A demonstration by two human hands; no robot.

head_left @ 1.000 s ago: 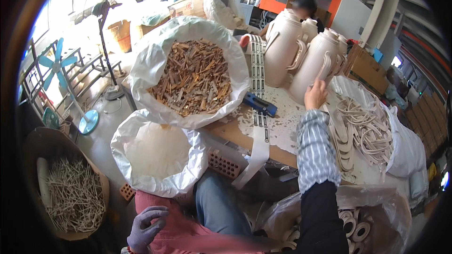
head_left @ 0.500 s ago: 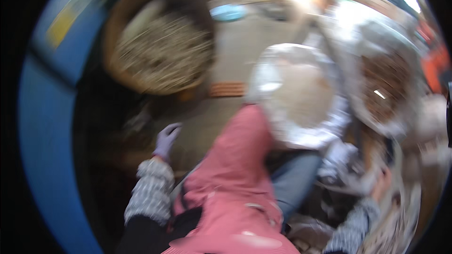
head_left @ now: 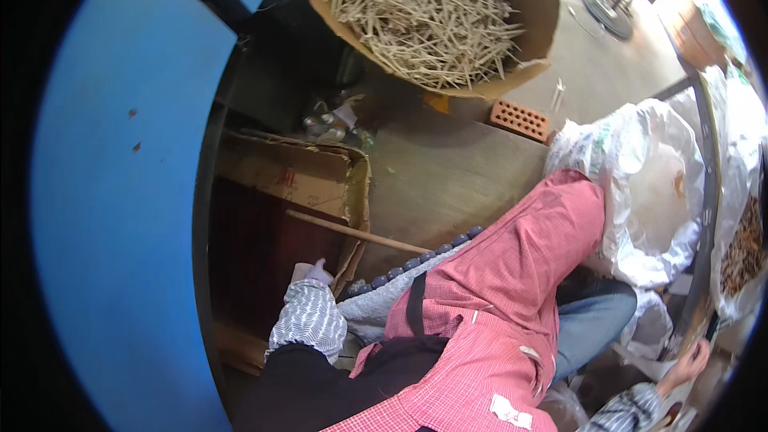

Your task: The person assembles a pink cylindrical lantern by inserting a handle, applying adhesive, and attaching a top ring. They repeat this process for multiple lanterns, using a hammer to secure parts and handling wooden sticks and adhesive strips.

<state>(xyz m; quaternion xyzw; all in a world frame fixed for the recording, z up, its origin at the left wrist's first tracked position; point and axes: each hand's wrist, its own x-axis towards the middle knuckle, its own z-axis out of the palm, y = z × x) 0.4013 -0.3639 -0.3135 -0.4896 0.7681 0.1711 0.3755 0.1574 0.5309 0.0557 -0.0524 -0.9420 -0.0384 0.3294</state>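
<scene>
Head view leaves unclear whether the left hand grips the pale object.

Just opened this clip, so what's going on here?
A person with a pink checked cloth over their lap has the gloved left hand down by an open cardboard box. A pale object is right at that hand; whether it is gripped is unclear. The bare right hand is out at the far right, its contact hard to make out. Ahead, thin pale sticks fill a brown container, near a perforated brick.
</scene>
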